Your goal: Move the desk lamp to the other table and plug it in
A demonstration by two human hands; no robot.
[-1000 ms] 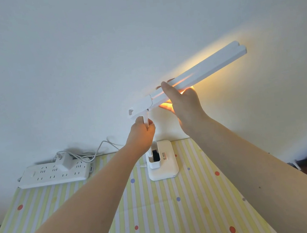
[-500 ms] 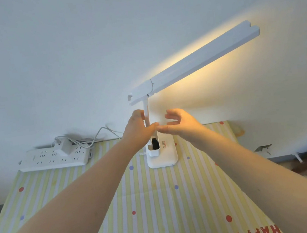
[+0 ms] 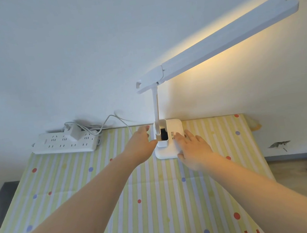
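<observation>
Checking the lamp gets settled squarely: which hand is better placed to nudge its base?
Probably the right hand: its fingers lie flat on the white plastic desk lamp's base, while the left hand only touches the pen-holder side.

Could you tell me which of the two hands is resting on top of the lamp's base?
The right hand: its fingers lie flat on the base, while the left hand touches only the base's left side.
</observation>
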